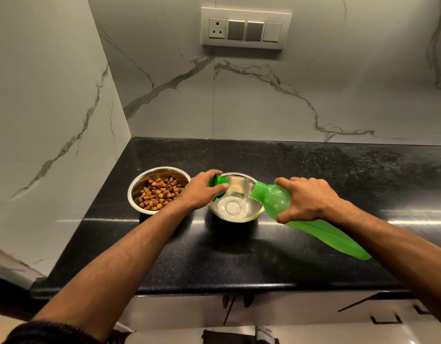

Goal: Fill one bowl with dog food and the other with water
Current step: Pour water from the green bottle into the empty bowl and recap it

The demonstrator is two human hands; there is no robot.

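Your right hand [307, 198] was wrapped around the upper body of the green bottle [311, 218], fingers over the top and thumb underneath, and it held the bottle tipped down to the left with its open neck over the right rim of the water bowl [235, 197]. A thin clear stream [245, 200] ran from the neck into that bowl, where a shallow pool of water [230, 207] rippled over the steel bottom. The bottle's base pointed back toward you and to the right, above the counter [239, 256].

Your left hand [202, 189] was closed on the green cap [218, 182], pinched between thumb and fingers, and it hovered at the left rim of the water bowl; whether it touched the rim could not be told. Your left forearm crossed just in front of the gap between the two bowls.

Just left of your left hand sat the food bowl [158, 189], also steel, with a layer of brown kibble [160, 193] covering its bottom. The two bowls stood side by side, near each other, toward the far left part of the black speckled counter, close to the corner where the marble-patterned walls [264, 100] met. A switch panel [245, 28] with a socket was mounted on the far wall above them.
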